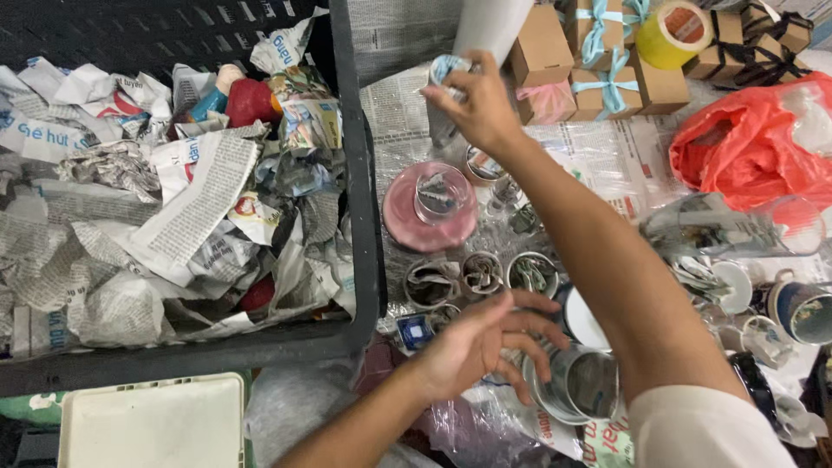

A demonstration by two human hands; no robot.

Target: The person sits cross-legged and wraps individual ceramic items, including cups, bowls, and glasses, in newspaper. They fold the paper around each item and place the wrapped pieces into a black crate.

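My right hand point(477, 104) reaches far over the table and is closed on a small paper-wrapped piece point(445, 71) with a light blue patch, held above the newspaper-covered top. Just below it a clear glass point(440, 194) stands on a pink saucer point(407, 217). My left hand point(481, 342) hovers lower down with its fingers spread and nothing in it. It sits just left of a shiny metal cup point(585, 383) and below a row of small cups stuffed with newspaper point(481, 273).
A black crate point(366, 260) full of crumpled newspaper fills the left. Brown gift boxes with blue ribbons point(598, 52) and a yellow tape roll point(674, 33) stand at the back. Further right are a red plastic bag point(745, 147), a lying paper-stuffed glass point(737, 227) and mugs point(802, 310). A white lid point(156, 425) lies bottom left.
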